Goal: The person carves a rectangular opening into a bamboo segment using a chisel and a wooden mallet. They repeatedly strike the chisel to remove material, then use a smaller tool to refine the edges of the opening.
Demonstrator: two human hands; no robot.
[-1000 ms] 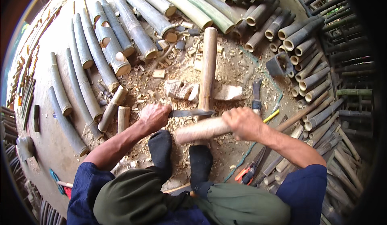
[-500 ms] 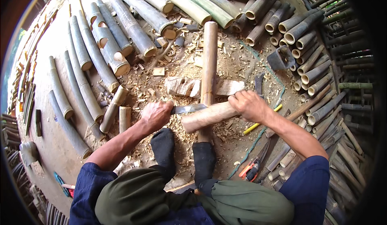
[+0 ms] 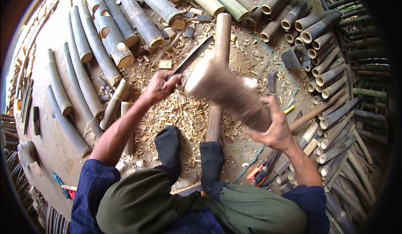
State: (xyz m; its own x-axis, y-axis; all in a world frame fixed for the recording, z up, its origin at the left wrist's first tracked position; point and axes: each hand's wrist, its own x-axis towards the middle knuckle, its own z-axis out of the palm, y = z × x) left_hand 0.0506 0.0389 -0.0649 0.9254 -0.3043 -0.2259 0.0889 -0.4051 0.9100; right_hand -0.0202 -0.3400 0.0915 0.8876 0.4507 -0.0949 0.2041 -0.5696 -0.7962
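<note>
My left hand [image 3: 161, 85] is closed round the handle of a long knife [image 3: 194, 54], its dark blade slanting up and away to the right. In my right hand [image 3: 274, 127] is the near end of a short, thick length of bamboo [image 3: 230, 89], smeared by motion. It is lifted and tilted, its pale cut end up at the left near the knife, not clearly touching it. Below it a bamboo pole [image 3: 222, 37] runs away from my right foot [image 3: 212, 162]. A pale wooden block [image 3: 250, 82] under the pole is mostly hidden.
Shavings [image 3: 178, 110] cover the ground round my feet. Long bamboo poles [image 3: 113, 45] lie at the far left, with stacked bamboo tubes [image 3: 322, 41] along the right. A hooked blade [image 3: 272, 81], a dark square container [image 3: 295, 58] and an orange-handled tool [image 3: 257, 173] lie on the right.
The knife has come off the bamboo and swung to point up and away. The bamboo has been raised and turned, its right end now nearer me. My right hand's grip has shifted.
</note>
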